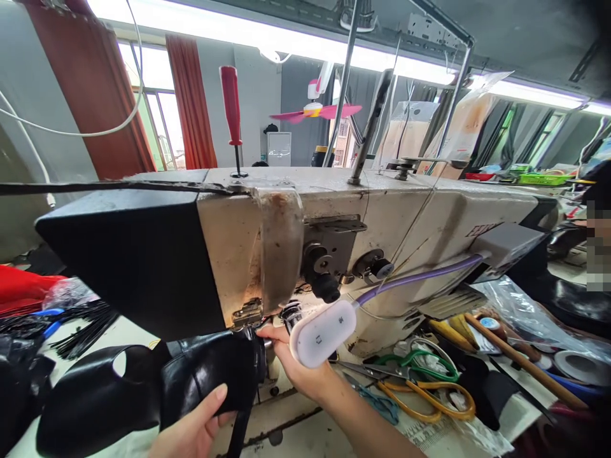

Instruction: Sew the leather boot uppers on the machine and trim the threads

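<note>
A worn cream sewing machine (363,210) fills the middle of the head view. Under its needle area sits a black leather piece (143,388), shaped like a shoe upper. My left hand (193,429) grips that leather from below at the bottom edge. My right hand (291,366) pinches the leather's end right beside the presser foot (248,315). A white lamp head (322,334) on a purple gooseneck partly covers my right hand.
Green-handled scissors (415,364) and orange-handled scissors (429,397) lie on the table right of the machine. A wooden stick (520,366), tape rolls and plastic bags sit further right. A red screwdriver (232,117) stands on the machine top. Black strips and red fabric (23,286) lie left.
</note>
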Demonstrator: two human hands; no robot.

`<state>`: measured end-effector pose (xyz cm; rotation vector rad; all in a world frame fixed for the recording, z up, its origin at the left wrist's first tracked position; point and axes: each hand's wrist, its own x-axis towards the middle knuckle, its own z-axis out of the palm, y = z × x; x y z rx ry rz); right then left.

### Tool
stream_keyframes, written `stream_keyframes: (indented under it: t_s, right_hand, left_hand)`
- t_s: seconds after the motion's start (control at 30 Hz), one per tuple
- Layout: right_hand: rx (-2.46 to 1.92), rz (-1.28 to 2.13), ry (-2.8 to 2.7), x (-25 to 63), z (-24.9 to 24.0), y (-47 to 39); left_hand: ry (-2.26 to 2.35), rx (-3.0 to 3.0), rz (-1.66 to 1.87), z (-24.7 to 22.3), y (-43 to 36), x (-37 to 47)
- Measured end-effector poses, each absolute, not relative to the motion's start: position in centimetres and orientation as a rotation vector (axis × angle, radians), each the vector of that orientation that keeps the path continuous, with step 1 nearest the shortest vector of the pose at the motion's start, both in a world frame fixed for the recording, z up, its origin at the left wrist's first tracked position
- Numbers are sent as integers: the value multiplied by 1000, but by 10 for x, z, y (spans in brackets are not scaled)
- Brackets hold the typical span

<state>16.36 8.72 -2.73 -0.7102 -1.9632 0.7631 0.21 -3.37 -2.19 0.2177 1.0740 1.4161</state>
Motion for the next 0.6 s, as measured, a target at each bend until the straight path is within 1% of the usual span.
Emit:
stream_keyframes:
  t_s: [0.1,0.3,0.43,0.6]
  right_hand:
    - [-713,768,-1977,165,-25,87]
    - [-737,731,-2014,166,-21,86]
    - [-756,713,-2028,167,-23,86]
    - [-753,689,-2042,166,-28,88]
  left_hand:
    - [1104,224,1410,-22,-30,-1]
    - [1055,208,1425,-37,-21,-14]
    - [1087,271,1501,-35,-17,-16]
    - [1071,238,1498,-32,-17,-8]
